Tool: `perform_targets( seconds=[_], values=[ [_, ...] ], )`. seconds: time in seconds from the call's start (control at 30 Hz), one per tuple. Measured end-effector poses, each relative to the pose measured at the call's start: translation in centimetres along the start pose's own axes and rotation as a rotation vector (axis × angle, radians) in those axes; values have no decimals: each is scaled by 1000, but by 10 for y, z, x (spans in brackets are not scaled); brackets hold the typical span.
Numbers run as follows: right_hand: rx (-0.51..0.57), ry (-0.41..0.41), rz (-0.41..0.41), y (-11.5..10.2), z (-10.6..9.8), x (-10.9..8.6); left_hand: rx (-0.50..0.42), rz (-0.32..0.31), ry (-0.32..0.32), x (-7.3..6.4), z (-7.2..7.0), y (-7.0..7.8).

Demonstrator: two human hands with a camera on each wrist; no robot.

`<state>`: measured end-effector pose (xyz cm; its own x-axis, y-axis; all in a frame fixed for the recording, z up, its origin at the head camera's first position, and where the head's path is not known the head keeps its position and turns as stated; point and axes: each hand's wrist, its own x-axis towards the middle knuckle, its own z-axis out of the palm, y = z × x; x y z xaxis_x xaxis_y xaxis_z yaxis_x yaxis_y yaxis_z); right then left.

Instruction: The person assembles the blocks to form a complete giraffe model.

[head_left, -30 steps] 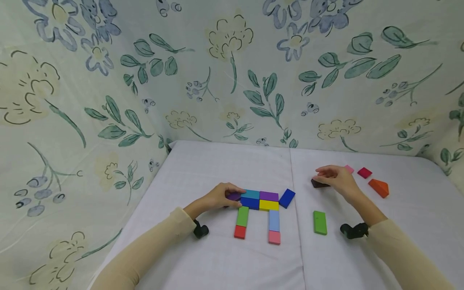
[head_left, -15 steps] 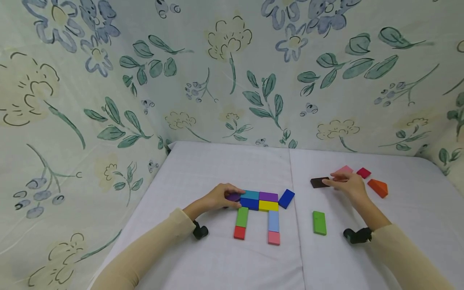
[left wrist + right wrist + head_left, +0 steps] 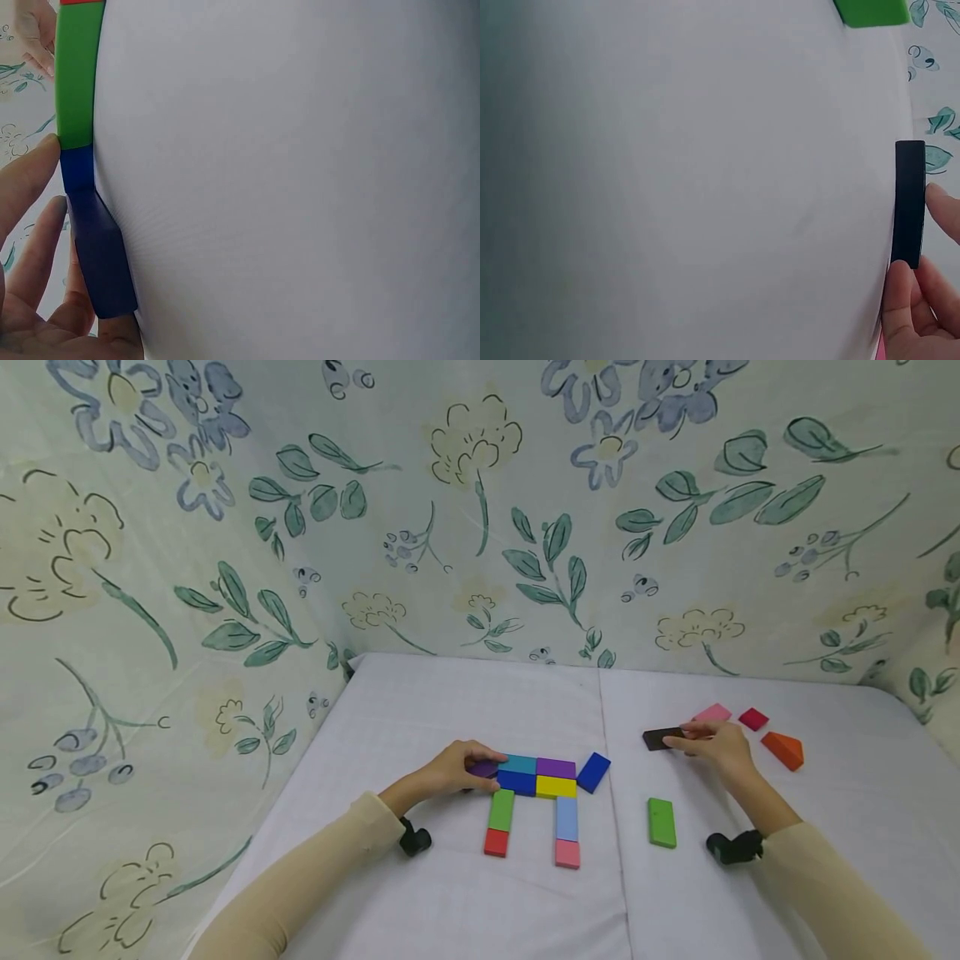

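Note:
A figure of flat wooden blocks lies on the white tablecloth. Its body has a teal block, a purple rectangular block, a dark blue block and a yellow block. My left hand curls round a dark purple block at the body's left end, partly hiding it. In the left wrist view this block looks angular, with fingers behind it. Farther right, my right hand pinches the right end of a black block, which lies on the cloth.
Below the body run legs: green and red blocks left, light blue and pink blocks right. A blue block tilts at the body's right. A green block, pink piece, crimson piece and orange piece lie rightward.
My right hand has moved from over the black block to its right end, where thumb and fingers now grip it. The left hand and the figure have stayed in place.

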<state>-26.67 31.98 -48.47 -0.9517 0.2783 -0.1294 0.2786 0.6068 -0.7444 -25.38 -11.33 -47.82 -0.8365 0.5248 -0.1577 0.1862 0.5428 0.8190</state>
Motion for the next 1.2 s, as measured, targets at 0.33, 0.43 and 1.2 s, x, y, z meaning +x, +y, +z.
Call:
perform_targets(
  seconds=[0.33,0.43,1.2],
  values=[
    [-17,-79,-114,5,-3,5,-5,5,0,0,-1,-2],
    [-43,-113,-162,7,-6,7,-4,4,0,0,-1,-2],
    [-104,-266,-372,9,-16,26,-3,18,1,2,0,-4]
  ],
)
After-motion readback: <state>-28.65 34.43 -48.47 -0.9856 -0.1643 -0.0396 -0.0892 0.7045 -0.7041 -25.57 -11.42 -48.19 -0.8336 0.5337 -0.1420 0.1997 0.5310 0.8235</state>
